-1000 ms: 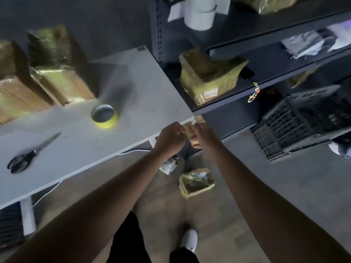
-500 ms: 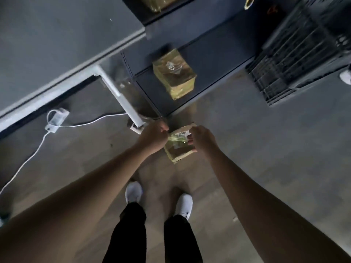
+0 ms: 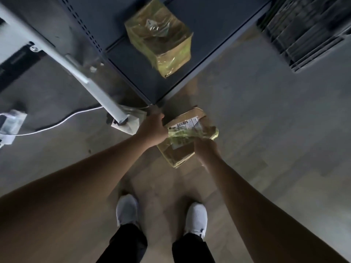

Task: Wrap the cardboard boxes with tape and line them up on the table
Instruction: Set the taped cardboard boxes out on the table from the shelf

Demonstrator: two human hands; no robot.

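Note:
A small cardboard box (image 3: 178, 152) with a white shipping label lies on the floor in front of my feet, partly covered in yellow tape. A crumpled strip of yellow-green tape (image 3: 190, 133) stretches across its top. My left hand (image 3: 152, 130) grips the strip's left end. My right hand (image 3: 206, 149) holds the strip near the box's right side with fingers curled, and they hide the contact. A second box (image 3: 161, 35), fully wrapped in yellow tape, stands on the bottom shelf.
The dark metal shelf unit (image 3: 133, 73) is right behind the floor box. A white table leg (image 3: 95, 86) slants down at the left, with a white cable (image 3: 57, 124) and adapter (image 3: 11, 126) beside it. A black crate (image 3: 303, 31) sits upper right. My white shoes (image 3: 127, 209) stand below.
My view has dropped from the tabletop to the floor. Both hands came down with the tape wad from the table's edge to the box on the floor, and the wad is now stretched out.

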